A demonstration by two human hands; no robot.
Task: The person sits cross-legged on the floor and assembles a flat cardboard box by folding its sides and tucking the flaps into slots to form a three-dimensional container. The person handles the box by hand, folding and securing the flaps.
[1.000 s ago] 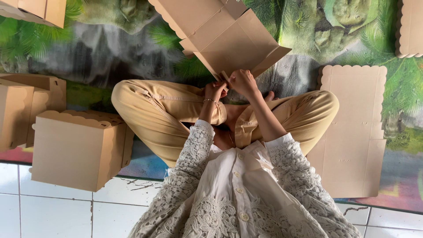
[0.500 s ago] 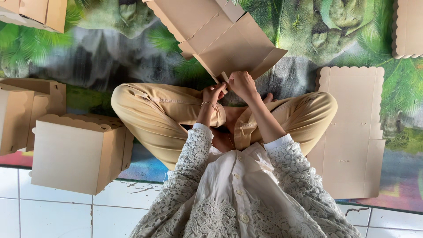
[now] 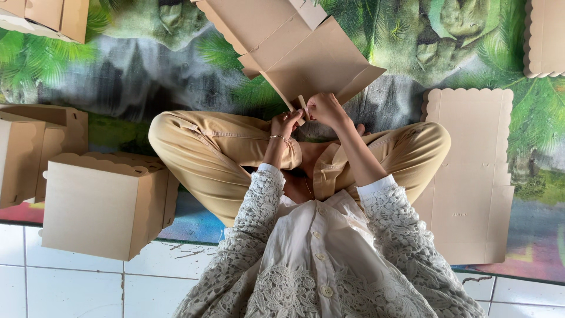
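Currently you are sitting cross-legged on the floor mat (image 3: 135, 88), the one printed with green foliage and grey rock, and you are working a half-folded brown cardboard box blank (image 3: 306, 56) that is resting tilted beyond your knees, its near corner coming down to your hands. Your right hand (image 3: 323, 109) is curling closed over that corner and pinching a small cardboard tab (image 3: 302, 107) between thumb and fingers; your left hand (image 3: 286, 123), bracelet at the wrist, is pressing its bunched fingers against the same tab from below, so both hands are meeting at one point. Judging by this, you are in the tab-and-slot stage of folding the box, with the walls not yet standing; the next move probably calls for steadying the panel while guiding the tab squarely into its slot, without creasing the flap. On your left a finished box (image 3: 103, 203) with a scalloped rim is sitting half on the mat and half on the white tiles, and an open box (image 3: 35, 147) is standing just behind it. On your right a flat scalloped blank (image 3: 471, 176) is lying unfolded beside your knee. More cardboard is showing at the far left corner (image 3: 47, 17) and far right corner (image 3: 544, 38). No labels or signs are showing on any of it.
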